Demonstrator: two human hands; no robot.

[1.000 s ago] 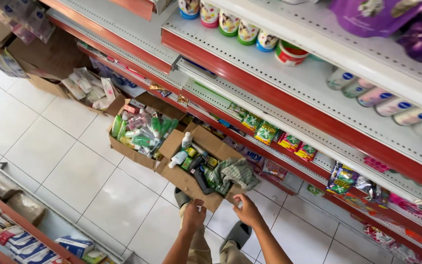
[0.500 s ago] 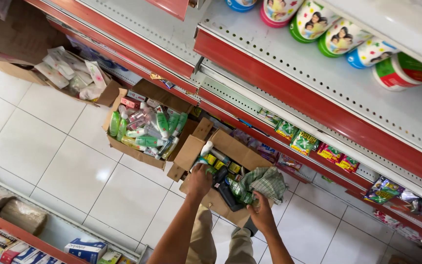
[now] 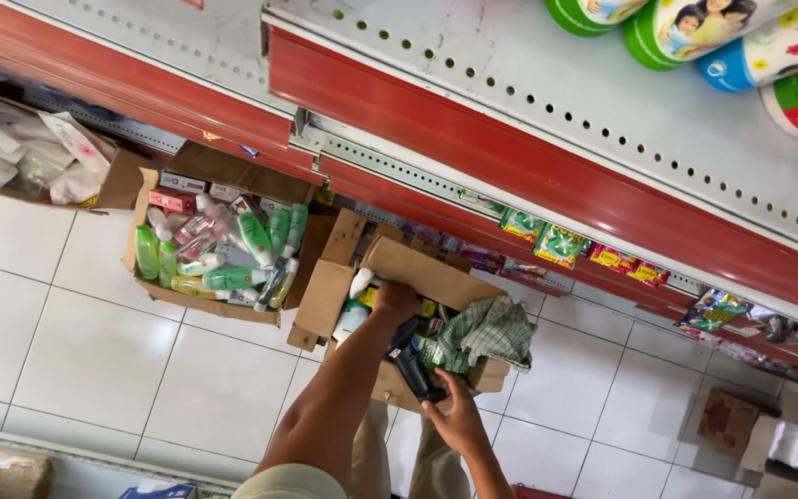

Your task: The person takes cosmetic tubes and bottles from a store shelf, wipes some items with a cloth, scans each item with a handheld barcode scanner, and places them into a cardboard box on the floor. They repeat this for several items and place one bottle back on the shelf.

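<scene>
An open cardboard box point(image 3: 325, 296) sits on the white tiled floor below me, filled with small bottles and packets. My left hand point(image 3: 397, 300) reaches down into it, fingers curled among the products beside a white bottle point(image 3: 359, 282). What it grips is hidden. My right hand point(image 3: 457, 418) is at the near edge of the box, closed on a dark bottle point(image 3: 411, 365) that points into it. A green-and-white checked cloth point(image 3: 496, 331) lies over the right side of the box.
To the left stands a second cardboard box point(image 3: 140, 231) of green and clear bottles. A third box point(image 3: 122, 180) of white packets lies farther left. Red-edged metal shelves point(image 3: 528, 176) with packets and tubs rise in front. Small boxes point(image 3: 727, 420) sit at the lower right.
The view has dropped closer to the box. My left hand went deeper into it, and my right hand moved from the cloth to the near edge and now holds a dark bottle.
</scene>
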